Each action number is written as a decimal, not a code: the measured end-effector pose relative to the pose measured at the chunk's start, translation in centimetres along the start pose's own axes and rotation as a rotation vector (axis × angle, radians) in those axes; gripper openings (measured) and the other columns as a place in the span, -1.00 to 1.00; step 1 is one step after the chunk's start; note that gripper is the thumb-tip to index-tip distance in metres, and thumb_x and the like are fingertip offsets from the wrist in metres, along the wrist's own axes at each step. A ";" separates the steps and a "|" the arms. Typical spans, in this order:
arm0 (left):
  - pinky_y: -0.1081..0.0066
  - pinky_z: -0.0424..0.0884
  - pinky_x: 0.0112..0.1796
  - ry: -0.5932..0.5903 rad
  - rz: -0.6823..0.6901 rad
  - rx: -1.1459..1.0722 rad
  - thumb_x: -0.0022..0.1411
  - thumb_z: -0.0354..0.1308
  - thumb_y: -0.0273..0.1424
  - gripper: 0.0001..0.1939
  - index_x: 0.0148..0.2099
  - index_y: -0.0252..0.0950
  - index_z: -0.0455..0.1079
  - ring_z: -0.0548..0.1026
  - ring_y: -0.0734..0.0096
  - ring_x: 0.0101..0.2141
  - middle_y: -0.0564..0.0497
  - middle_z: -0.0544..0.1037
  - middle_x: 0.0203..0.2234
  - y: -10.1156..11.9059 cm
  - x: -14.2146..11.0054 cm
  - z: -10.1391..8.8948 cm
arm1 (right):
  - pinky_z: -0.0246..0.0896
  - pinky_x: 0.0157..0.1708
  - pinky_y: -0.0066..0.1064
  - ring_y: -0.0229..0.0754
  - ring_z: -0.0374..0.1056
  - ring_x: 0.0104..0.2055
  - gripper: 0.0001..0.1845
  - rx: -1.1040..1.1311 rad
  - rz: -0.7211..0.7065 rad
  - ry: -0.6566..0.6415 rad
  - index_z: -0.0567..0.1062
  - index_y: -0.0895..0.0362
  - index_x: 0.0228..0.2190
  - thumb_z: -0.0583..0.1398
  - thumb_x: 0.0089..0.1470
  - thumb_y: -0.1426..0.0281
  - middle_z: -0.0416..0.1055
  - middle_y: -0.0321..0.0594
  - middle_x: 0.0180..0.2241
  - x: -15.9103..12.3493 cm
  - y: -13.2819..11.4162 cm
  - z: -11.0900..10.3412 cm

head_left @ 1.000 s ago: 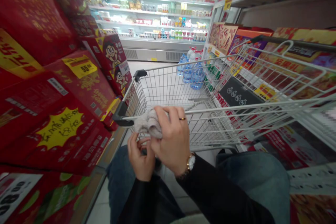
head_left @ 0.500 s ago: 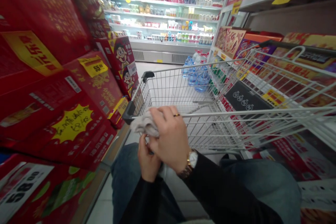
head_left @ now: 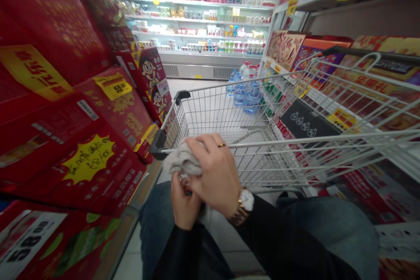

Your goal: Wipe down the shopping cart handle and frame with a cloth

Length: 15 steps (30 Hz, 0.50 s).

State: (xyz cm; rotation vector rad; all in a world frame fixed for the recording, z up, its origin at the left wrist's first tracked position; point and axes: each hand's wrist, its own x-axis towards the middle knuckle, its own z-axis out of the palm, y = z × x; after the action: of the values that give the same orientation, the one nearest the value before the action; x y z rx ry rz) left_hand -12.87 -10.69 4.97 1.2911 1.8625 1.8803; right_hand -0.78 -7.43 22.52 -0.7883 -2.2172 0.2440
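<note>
A crumpled grey cloth (head_left: pixel 181 160) is bunched between my hands, just above the near rail of a wire shopping cart (head_left: pixel 226 113). My right hand (head_left: pixel 215 177), with a ring and a gold wristwatch, presses over the top of the cloth. Below it, my left hand (head_left: pixel 184 201) pinches the cloth's underside with its fingers. Both black sleeves run down toward the bottom of the view. Part of the cloth is hidden by my fingers.
Stacked red gift boxes with yellow price tags (head_left: pixel 113 86) wall the left side. Shelves of boxed goods (head_left: pixel 377 70) line the right. Bottled water (head_left: pixel 244 89) stands past the cart, before a lit refrigerated case (head_left: pixel 197 22). My jeans-covered legs (head_left: pixel 157 223) show below.
The view has shifted slightly, moving the cart's black corner to the right. My hands have stayed together on the grey cloth, with only small changes in how it is bunched.
</note>
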 end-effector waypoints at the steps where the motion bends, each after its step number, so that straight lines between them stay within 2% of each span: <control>1: 0.44 0.53 -0.35 0.000 -0.009 -0.012 0.36 0.23 -0.17 -0.44 0.30 -0.24 0.24 0.53 0.43 -0.28 -0.14 0.51 0.01 0.0 -0.5 0.0 | 0.35 0.04 -0.08 0.02 0.26 0.02 -0.49 0.002 0.035 0.030 0.45 0.11 0.08 0.23 0.06 0.50 0.45 -0.10 -0.02 -0.7 0.7 -0.9; 3: 0.53 0.46 -0.45 0.012 -0.037 -0.052 0.31 0.24 -0.21 -0.36 0.35 -0.21 0.15 0.52 0.50 -0.34 -0.17 0.47 0.08 0.1 -0.9 0.3 | 0.33 0.06 -0.05 0.05 0.27 0.04 -0.49 -0.013 0.083 0.087 0.45 0.12 0.10 0.23 0.08 0.49 0.45 -0.07 -0.01 -1.7 1.6 -2.3; 5: 0.54 0.46 -0.46 0.030 -0.077 -0.096 0.26 0.27 -0.25 -0.34 0.33 -0.22 0.15 0.51 0.51 -0.35 -0.17 0.45 0.08 0.5 -0.9 0.8 | 0.32 0.06 -0.05 0.07 0.27 0.04 -0.48 -0.040 0.104 0.105 0.45 0.14 0.10 0.23 0.07 0.49 0.45 -0.06 0.00 -2.1 1.8 -2.7; 10: 0.51 0.47 -0.46 0.046 -0.113 -0.125 0.18 0.30 -0.23 -0.46 0.13 -0.27 0.23 0.52 0.40 -0.35 -0.04 0.48 -0.23 1.4 -0.6 1.1 | 0.35 0.02 -0.07 0.06 0.27 0.01 -0.49 -0.071 0.077 0.050 0.47 0.14 0.06 0.22 0.03 0.52 0.46 -0.09 -0.02 -1.4 0.6 -1.8; 12: 0.52 0.48 -0.46 0.025 -0.101 -0.109 0.16 0.32 -0.24 -0.40 0.17 -0.27 0.22 0.53 0.41 -0.33 -0.07 0.48 -0.17 1.2 -0.4 0.8 | 0.36 0.03 -0.07 0.05 0.27 0.00 -0.48 -0.061 0.082 0.055 0.47 0.12 0.07 0.23 0.02 0.52 0.46 -0.11 -0.03 -1.5 1.0 -2.1; 15: 0.55 0.48 -0.44 0.006 -0.087 -0.092 0.17 0.32 -0.26 -0.29 0.30 -0.21 0.16 0.56 0.47 -0.30 -0.18 0.41 0.09 0.6 -0.2 0.5 | 0.35 0.06 -0.05 0.06 0.29 0.02 -0.45 -0.073 0.100 0.121 0.46 0.11 0.10 0.24 0.04 0.50 0.47 -0.10 -0.01 -2.7 3.1 -4.0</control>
State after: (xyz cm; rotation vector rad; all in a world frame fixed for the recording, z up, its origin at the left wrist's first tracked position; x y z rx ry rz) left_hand -12.13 -10.59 5.36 1.1586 1.7820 1.9027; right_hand 4.94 -6.93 22.48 -0.9311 -2.0857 0.1603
